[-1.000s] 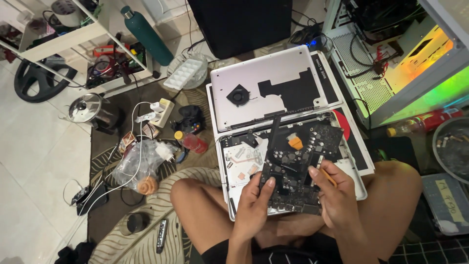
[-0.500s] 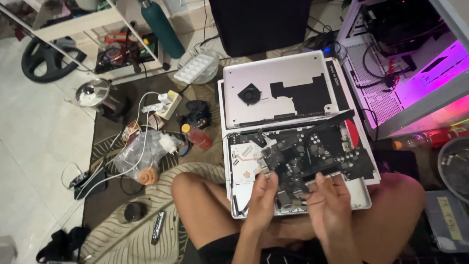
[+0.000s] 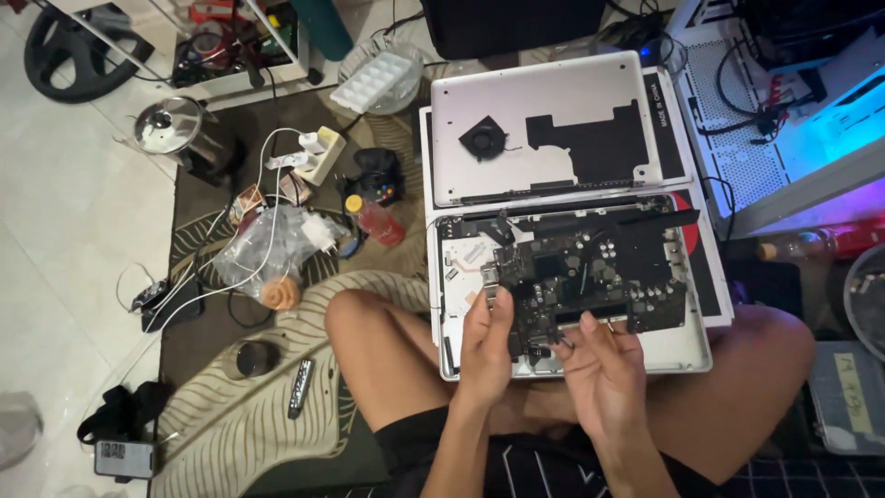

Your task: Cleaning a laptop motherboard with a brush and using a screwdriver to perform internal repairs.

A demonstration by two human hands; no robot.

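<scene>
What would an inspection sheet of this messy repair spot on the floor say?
Surface: patterned rug on pale tiled floor.
Job's things: black circuit board lying in an opened silver laptop case; removed bottom cover lies behind.
Clutter: clear bag, small red bottle, ice cube tray, metal pot.
Hands: left hand and right hand touch the board's near edge.
Cables: white leads run to a power strip.
Surroundings: lit computer case at right.

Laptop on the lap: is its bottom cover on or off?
Off. The laptop lies open-bottomed, its black circuit board exposed, and the silver cover lies apart behind it.
</scene>
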